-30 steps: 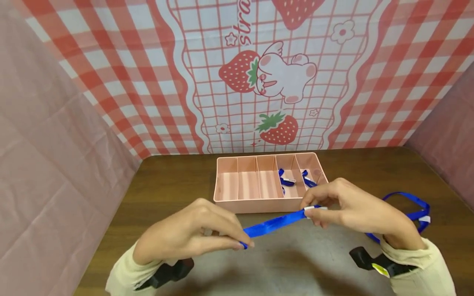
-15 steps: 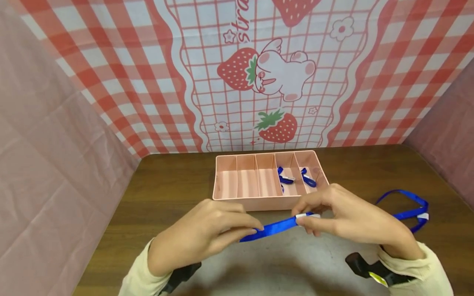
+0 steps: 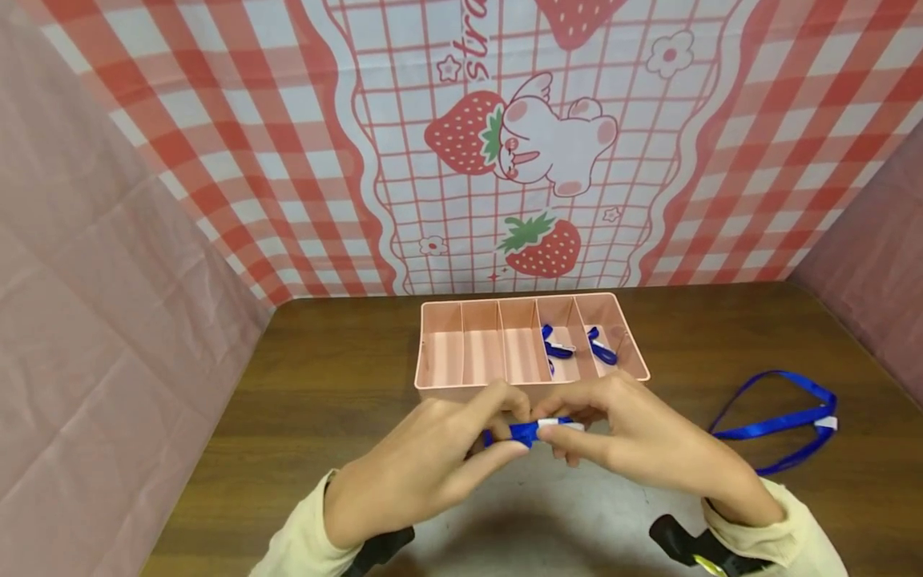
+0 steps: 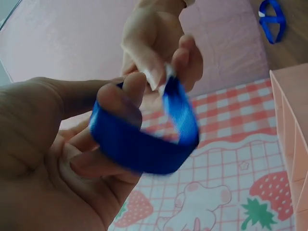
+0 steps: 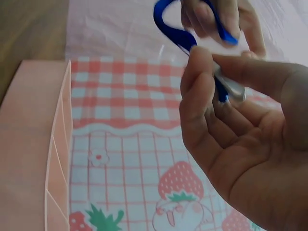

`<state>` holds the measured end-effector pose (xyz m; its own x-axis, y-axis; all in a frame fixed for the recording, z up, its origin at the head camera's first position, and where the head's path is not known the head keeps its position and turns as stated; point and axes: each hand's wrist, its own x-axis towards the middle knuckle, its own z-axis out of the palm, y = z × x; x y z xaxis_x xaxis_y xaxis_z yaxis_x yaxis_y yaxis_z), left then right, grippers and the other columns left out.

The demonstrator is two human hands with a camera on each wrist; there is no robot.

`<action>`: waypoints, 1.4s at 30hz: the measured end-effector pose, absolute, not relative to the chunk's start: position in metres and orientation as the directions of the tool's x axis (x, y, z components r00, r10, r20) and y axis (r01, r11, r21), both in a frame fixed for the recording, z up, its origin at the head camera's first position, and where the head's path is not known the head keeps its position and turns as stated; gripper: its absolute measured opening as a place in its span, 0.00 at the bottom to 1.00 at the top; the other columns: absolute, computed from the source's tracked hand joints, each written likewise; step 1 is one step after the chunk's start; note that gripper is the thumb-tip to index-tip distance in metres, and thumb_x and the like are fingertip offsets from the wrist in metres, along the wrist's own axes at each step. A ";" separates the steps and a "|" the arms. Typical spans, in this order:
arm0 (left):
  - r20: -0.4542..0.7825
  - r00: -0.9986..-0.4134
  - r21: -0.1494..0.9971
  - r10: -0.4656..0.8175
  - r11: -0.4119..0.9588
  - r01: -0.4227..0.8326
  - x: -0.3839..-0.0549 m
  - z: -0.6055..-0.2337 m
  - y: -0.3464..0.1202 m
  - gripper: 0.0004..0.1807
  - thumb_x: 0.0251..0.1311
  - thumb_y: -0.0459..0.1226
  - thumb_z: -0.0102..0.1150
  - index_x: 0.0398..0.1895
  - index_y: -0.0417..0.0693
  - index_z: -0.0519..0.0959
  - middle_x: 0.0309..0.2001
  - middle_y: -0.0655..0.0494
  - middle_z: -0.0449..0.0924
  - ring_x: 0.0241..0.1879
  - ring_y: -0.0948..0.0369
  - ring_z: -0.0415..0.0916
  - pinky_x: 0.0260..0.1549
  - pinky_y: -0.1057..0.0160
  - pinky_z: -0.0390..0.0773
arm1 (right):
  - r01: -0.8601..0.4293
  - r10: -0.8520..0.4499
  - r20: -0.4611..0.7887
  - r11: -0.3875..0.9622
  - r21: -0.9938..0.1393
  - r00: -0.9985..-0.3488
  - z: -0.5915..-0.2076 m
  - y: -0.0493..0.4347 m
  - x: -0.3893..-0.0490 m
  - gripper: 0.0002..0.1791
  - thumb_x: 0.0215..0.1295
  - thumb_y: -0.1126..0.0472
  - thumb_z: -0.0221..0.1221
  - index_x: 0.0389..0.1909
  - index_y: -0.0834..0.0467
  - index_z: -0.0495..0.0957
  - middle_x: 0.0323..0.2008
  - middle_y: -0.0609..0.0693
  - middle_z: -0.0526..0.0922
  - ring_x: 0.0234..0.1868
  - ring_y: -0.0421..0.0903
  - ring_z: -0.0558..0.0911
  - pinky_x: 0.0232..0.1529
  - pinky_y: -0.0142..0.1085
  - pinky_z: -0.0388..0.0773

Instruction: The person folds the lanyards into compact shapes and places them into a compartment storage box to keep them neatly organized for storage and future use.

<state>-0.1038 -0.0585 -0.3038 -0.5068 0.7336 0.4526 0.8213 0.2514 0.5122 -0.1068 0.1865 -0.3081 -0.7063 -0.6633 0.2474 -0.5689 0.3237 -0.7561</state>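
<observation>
A blue lanyard [image 3: 522, 433] of shiny ribbon is held between both hands, in front of the pink box. My right hand [image 3: 634, 433] pinches the end with the white clip [image 5: 230, 86] between thumb and fingers. With curled fingers my left hand [image 3: 425, 453] holds the ribbon, which bends in a loop [image 4: 139, 149] around its fingertips in the left wrist view. The two hands are close together, their fingertips almost meeting. How much ribbon lies folded inside the left fingers is partly hidden.
Behind the hands stands a pink divided box [image 3: 441, 361]. Its two right compartments hold folded blue lanyards [image 3: 558, 350] with white clips. Another blue lanyard [image 3: 775, 422] lies loosely looped on the wooden table [image 3: 324, 353] at right. A strawberry-print cloth [image 3: 404, 160] hangs at the back.
My left hand has moved right toward the right hand, taking up the ribbon, so the stretch between them is much shorter. The right hand has shifted slightly left.
</observation>
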 end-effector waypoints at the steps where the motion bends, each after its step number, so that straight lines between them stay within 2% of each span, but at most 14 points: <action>1: 0.452 -0.515 0.523 0.728 0.252 0.814 -0.104 -0.305 -0.058 0.11 0.69 0.36 0.60 0.49 0.46 0.70 0.36 0.62 0.81 0.37 0.77 0.78 0.36 0.79 0.76 | -0.567 -0.661 0.261 0.301 -0.767 -0.703 -0.309 0.184 -0.106 0.06 0.72 0.62 0.59 0.43 0.48 0.82 0.27 0.38 0.82 0.24 0.36 0.80 0.25 0.33 0.79; 6: 0.462 -0.516 0.528 0.722 0.244 0.814 -0.106 -0.310 -0.056 0.12 0.68 0.37 0.61 0.42 0.46 0.67 0.33 0.61 0.79 0.36 0.76 0.78 0.33 0.80 0.74 | -0.525 -0.652 0.290 0.195 -0.828 -0.700 -0.313 0.176 -0.106 0.09 0.71 0.66 0.59 0.45 0.51 0.82 0.32 0.42 0.84 0.26 0.40 0.83 0.27 0.37 0.82; 12: 0.456 -0.535 0.554 0.711 0.244 0.796 -0.111 -0.311 -0.056 0.14 0.67 0.36 0.62 0.39 0.48 0.64 0.28 0.63 0.73 0.26 0.75 0.68 0.25 0.80 0.68 | -0.433 -0.651 0.269 0.103 -0.895 -0.710 -0.312 0.177 -0.107 0.09 0.71 0.69 0.57 0.46 0.57 0.83 0.33 0.49 0.85 0.27 0.44 0.84 0.27 0.41 0.83; 17: 0.420 -0.573 0.585 0.704 0.272 0.764 -0.112 -0.311 -0.057 0.14 0.67 0.37 0.62 0.38 0.50 0.63 0.27 0.65 0.70 0.24 0.73 0.65 0.23 0.78 0.67 | -0.470 -0.678 0.287 0.097 -0.877 -0.676 -0.313 0.176 -0.108 0.10 0.71 0.69 0.57 0.46 0.56 0.83 0.32 0.48 0.85 0.28 0.43 0.84 0.28 0.39 0.83; 23: 0.415 -0.584 0.588 0.697 0.284 0.757 -0.113 -0.312 -0.056 0.13 0.68 0.37 0.61 0.37 0.51 0.64 0.26 0.66 0.68 0.21 0.70 0.65 0.21 0.77 0.64 | -0.487 -0.698 0.285 0.105 -0.867 -0.657 -0.316 0.177 -0.110 0.10 0.69 0.69 0.60 0.46 0.53 0.82 0.34 0.47 0.84 0.28 0.43 0.83 0.29 0.38 0.83; 27: 0.416 -0.571 0.593 0.707 0.264 0.760 -0.115 -0.313 -0.055 0.12 0.68 0.35 0.60 0.37 0.51 0.65 0.25 0.66 0.67 0.22 0.72 0.63 0.21 0.77 0.63 | -0.480 -0.719 0.279 0.085 -0.873 -0.636 -0.318 0.176 -0.110 0.10 0.70 0.68 0.59 0.48 0.56 0.81 0.36 0.48 0.83 0.30 0.43 0.84 0.30 0.40 0.84; 33: 0.378 -0.548 0.634 0.746 0.223 0.741 -0.117 -0.309 -0.060 0.10 0.67 0.32 0.59 0.42 0.47 0.66 0.28 0.63 0.76 0.27 0.74 0.71 0.27 0.73 0.74 | -0.481 -0.717 0.265 0.111 -0.870 -0.645 -0.316 0.182 -0.112 0.10 0.70 0.68 0.58 0.49 0.56 0.81 0.34 0.47 0.84 0.29 0.44 0.85 0.30 0.39 0.83; 38: 0.409 -0.539 0.581 0.736 0.245 0.776 -0.117 -0.307 -0.061 0.08 0.67 0.31 0.59 0.41 0.45 0.69 0.30 0.60 0.78 0.31 0.73 0.75 0.32 0.76 0.76 | -0.491 -0.733 0.240 0.145 -0.859 -0.637 -0.312 0.187 -0.113 0.11 0.72 0.68 0.57 0.51 0.55 0.80 0.34 0.46 0.84 0.30 0.43 0.84 0.32 0.37 0.82; 42: 0.465 -0.499 0.499 0.731 0.250 0.830 -0.114 -0.311 -0.057 0.09 0.66 0.31 0.60 0.41 0.47 0.69 0.30 0.62 0.73 0.30 0.72 0.71 0.32 0.78 0.72 | -0.530 -0.729 0.251 0.177 -0.829 -0.637 -0.314 0.185 -0.111 0.11 0.71 0.67 0.57 0.50 0.52 0.80 0.31 0.43 0.83 0.29 0.40 0.82 0.30 0.35 0.81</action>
